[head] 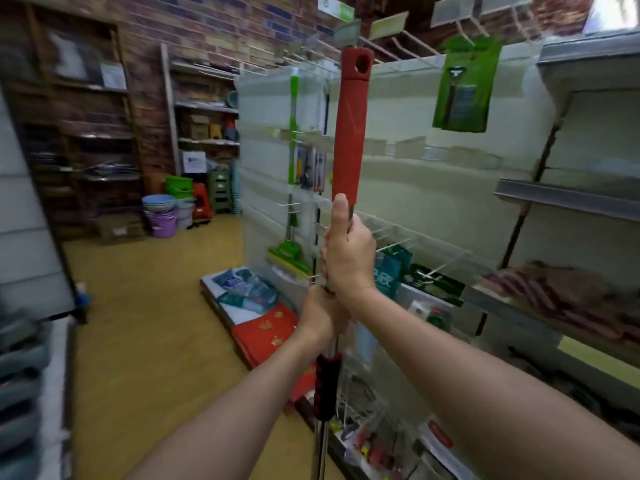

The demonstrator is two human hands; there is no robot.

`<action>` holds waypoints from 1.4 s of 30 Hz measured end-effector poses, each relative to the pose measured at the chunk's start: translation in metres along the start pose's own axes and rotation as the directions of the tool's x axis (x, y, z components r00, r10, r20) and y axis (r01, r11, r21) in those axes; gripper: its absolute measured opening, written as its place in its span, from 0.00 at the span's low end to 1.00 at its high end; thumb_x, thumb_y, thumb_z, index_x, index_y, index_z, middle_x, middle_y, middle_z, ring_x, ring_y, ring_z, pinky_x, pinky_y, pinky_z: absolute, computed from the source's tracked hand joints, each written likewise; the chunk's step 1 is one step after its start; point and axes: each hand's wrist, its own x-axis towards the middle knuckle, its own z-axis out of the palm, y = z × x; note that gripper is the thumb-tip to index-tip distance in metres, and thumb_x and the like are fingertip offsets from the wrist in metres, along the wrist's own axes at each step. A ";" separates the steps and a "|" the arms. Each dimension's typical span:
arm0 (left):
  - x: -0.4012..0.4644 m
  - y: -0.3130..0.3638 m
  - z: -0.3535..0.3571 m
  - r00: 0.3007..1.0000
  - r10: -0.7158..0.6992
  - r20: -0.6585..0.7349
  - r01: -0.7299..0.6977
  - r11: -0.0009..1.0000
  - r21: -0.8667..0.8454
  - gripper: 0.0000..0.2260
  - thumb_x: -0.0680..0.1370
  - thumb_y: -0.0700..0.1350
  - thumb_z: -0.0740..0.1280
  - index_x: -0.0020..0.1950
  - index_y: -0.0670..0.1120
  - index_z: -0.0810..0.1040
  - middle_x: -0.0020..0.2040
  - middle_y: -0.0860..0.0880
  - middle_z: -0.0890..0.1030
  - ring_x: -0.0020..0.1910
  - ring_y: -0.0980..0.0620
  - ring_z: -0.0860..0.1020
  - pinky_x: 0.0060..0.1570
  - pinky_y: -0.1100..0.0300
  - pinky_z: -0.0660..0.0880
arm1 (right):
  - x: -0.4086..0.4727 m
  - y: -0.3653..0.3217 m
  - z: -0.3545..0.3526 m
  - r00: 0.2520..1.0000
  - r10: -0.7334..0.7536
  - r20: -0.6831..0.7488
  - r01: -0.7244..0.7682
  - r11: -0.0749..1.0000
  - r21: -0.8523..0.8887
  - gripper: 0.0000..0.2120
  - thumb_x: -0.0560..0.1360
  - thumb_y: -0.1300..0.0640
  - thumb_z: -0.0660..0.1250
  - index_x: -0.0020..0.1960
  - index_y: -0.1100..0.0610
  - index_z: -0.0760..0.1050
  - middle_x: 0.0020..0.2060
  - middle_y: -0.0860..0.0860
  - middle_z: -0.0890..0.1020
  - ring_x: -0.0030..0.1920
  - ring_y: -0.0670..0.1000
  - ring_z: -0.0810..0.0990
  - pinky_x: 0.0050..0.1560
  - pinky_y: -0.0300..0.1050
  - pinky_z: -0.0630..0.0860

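The mop pole [346, 168] stands near upright in the centre of the frame. It runs from the top centre down to the bottom edge, and its top leans slightly right. Its upper section is a red grip [351, 109] with a hanging hole through the cap. Below the grip is a bare metal shaft [320, 445], which carries a black collar [327, 386] with red markings at lower centre. The right hand [348, 261] is clenched round the shaft directly below the red grip. Its thumb [341, 209] points upward, with the tip lying against the lower end of that grip. The left hand [322, 315] grasps the shaft immediately beneath, touching the right hand and sitting above the black collar. Both forearms enter from the bottom edge. The lower end of the pole is out of view. Behind the pole, a white display panel [415, 202] fitted with wire hooks fills the centre and right of the frame. A green mop [292, 140] hangs on this panel just left of the pole, and a green carded pack [465, 88] hangs at upper right. Grey shelves [568, 199] occupy the right edge. Flat red packs [266, 336] lie on the base of the display, left of the left hand. Stacked buckets [162, 216] stand on the yellow floor [138, 323] at centre left, in front of a brick wall [214, 26].
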 end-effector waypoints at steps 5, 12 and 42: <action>0.080 0.008 -0.058 0.997 0.043 -0.065 -0.030 0.980 0.194 0.19 0.77 0.29 0.59 0.27 0.42 0.68 0.14 0.52 0.68 0.14 0.60 0.66 0.19 0.66 0.62 | 0.061 0.037 0.077 0.997 -0.030 0.074 0.026 0.998 0.049 0.24 0.74 0.31 0.52 0.33 0.48 0.67 0.27 0.49 0.74 0.30 0.54 0.76 0.35 0.54 0.76; 0.200 0.032 -0.126 0.981 0.030 -0.194 0.063 0.889 0.454 0.19 0.75 0.29 0.59 0.24 0.41 0.66 0.10 0.52 0.65 0.11 0.59 0.65 0.14 0.69 0.60 | 0.154 0.070 0.184 0.981 -0.041 0.192 0.013 0.989 0.147 0.23 0.75 0.32 0.52 0.33 0.48 0.66 0.26 0.48 0.73 0.30 0.54 0.74 0.35 0.57 0.75; 0.649 0.029 -0.467 0.992 0.082 -0.099 -0.038 0.921 0.387 0.17 0.73 0.28 0.58 0.26 0.40 0.68 0.19 0.46 0.69 0.13 0.60 0.65 0.17 0.68 0.64 | 0.427 0.236 0.641 0.995 -0.055 0.086 0.047 0.995 0.092 0.26 0.69 0.28 0.49 0.31 0.51 0.65 0.27 0.50 0.73 0.32 0.56 0.75 0.40 0.61 0.77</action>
